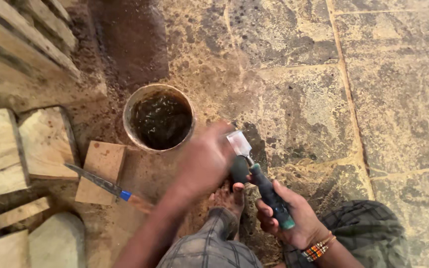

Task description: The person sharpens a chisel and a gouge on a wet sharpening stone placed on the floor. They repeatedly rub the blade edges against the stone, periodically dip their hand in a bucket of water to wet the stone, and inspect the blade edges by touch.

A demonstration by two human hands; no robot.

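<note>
Seen from above, a person crouches on a stained stone floor (363,99), the right hand (289,218) clenched around the dark handle of a chisel (261,181) just right of the frame's centre. The chisel's flat metal blade points up and left. The left hand (204,161), blurred, sits at the blade end; its fingers look curled, but whether they grasp anything cannot be told. A beaded bracelet (319,248) rings the right wrist. Directly above and left of the hands stands a round bucket (159,118) of dark liquid. At lower left, a second tool (107,186) with a long blade and blue collar lies across a small wooden block (103,168), with more cut wooden blocks (21,149) stacked beside it at the left edge.
</note>
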